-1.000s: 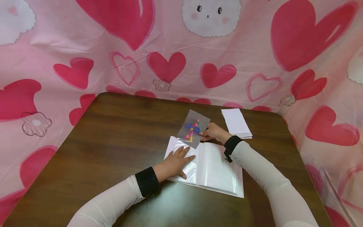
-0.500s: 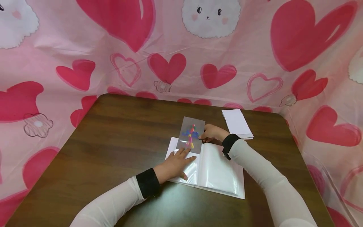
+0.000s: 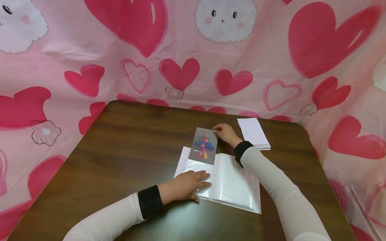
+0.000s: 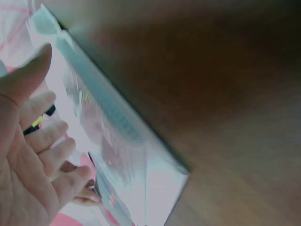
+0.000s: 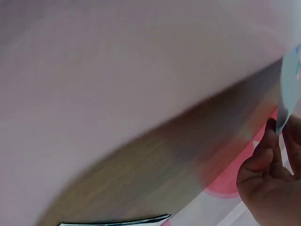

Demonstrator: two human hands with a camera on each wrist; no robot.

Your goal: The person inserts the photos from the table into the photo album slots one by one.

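An open white photo album [image 3: 236, 182] with clear plastic sleeves lies on the table. A grey photo [image 3: 197, 140] showing a colourful figure stands upright over the top of the left page, its lower edge at the sleeve. My right hand [image 3: 226, 133] pinches the photo's top right corner between thumb and fingers. In the right wrist view the photo [image 5: 289, 87] appears edge-on in the fingertips. My left hand [image 3: 187, 184] is over the lower left page, fingers extended towards the spine. The left wrist view shows its palm and spread fingers beside the album [image 4: 155, 188]. Whether the photo is inside the sleeve, I cannot tell.
A stack of white cards [image 3: 253, 132] lies at the back right of the brown wooden table [image 3: 135, 144]. A pink cloth with hearts [image 3: 179, 72] hangs behind the table and along its sides.
The photo has turned from tilted to lined up with the left page. My right hand has shifted up from its side to its top corner. My left hand has slid down the page.
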